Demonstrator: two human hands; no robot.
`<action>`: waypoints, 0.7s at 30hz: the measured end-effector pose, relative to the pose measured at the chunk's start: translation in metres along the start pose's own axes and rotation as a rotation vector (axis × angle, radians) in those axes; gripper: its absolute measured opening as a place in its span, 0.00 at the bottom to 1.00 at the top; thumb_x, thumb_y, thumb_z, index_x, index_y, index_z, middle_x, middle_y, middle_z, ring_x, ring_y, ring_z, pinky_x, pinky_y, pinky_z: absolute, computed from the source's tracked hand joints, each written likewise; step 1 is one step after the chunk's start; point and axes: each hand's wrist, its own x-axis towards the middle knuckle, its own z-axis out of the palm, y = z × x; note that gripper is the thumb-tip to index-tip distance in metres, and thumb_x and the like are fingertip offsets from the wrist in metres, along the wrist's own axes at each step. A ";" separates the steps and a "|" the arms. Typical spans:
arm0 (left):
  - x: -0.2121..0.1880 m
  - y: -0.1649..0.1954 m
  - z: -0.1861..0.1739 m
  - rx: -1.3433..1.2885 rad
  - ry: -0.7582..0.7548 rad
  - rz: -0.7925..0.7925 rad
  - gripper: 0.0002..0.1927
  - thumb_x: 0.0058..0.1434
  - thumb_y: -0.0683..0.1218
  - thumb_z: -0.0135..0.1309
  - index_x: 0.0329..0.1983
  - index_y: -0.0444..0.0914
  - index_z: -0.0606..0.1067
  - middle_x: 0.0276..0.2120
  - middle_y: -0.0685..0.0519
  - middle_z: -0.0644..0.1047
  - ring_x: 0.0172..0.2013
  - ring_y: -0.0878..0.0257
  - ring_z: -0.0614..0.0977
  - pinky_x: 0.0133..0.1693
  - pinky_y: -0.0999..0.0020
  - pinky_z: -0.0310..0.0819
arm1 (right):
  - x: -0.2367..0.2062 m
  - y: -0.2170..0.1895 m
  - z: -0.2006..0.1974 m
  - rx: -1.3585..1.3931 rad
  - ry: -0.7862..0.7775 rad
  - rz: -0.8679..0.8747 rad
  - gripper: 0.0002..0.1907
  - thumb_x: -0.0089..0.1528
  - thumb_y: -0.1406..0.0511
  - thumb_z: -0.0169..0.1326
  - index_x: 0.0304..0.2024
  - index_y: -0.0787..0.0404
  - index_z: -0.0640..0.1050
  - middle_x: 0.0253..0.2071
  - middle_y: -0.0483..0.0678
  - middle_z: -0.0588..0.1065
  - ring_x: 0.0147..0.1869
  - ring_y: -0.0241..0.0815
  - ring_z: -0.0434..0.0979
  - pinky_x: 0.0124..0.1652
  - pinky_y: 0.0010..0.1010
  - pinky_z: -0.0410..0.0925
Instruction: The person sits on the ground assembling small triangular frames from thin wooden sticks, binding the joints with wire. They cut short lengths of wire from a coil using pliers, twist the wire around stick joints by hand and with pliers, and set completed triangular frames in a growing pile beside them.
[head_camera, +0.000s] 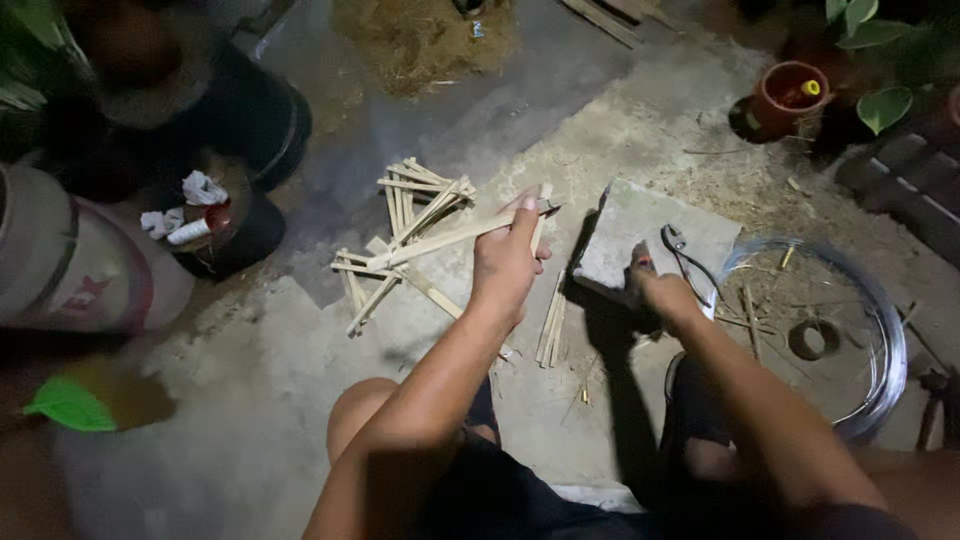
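- Left hand: we are gripping a long bamboo strip, fingers closed round it.
- Right hand: we are resting it at the stone slab beside pliers; grip unclear.

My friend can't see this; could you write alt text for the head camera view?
Seen from above, a seated person's left hand holds a thin wooden strip over a pile of strips on concrete, while the right hand grips pliers beside a wire coil.

Bare concrete left of sticks
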 end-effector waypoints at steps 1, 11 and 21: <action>0.000 0.000 -0.001 0.008 -0.016 0.049 0.25 0.67 0.57 0.49 0.63 0.43 0.75 0.40 0.60 0.79 0.26 0.71 0.72 0.26 0.74 0.67 | -0.001 -0.005 0.003 0.516 -0.112 -0.009 0.24 0.57 0.53 0.56 0.50 0.61 0.75 0.38 0.53 0.76 0.39 0.54 0.79 0.39 0.44 0.71; 0.002 -0.008 0.001 0.171 0.013 0.386 0.24 0.73 0.51 0.42 0.69 0.38 0.69 0.58 0.49 0.79 0.38 0.64 0.75 0.43 0.71 0.74 | -0.055 -0.032 0.044 0.698 -0.231 -0.623 0.25 0.55 0.75 0.53 0.54 0.60 0.66 0.43 0.47 0.76 0.42 0.41 0.80 0.35 0.32 0.70; -0.015 -0.010 0.006 0.213 -0.083 0.666 0.23 0.76 0.48 0.43 0.69 0.30 0.67 0.64 0.40 0.74 0.65 0.54 0.76 0.65 0.65 0.66 | -0.063 -0.031 0.055 0.410 -0.084 -0.844 0.33 0.55 0.74 0.51 0.65 0.65 0.66 0.50 0.45 0.75 0.52 0.35 0.74 0.53 0.27 0.68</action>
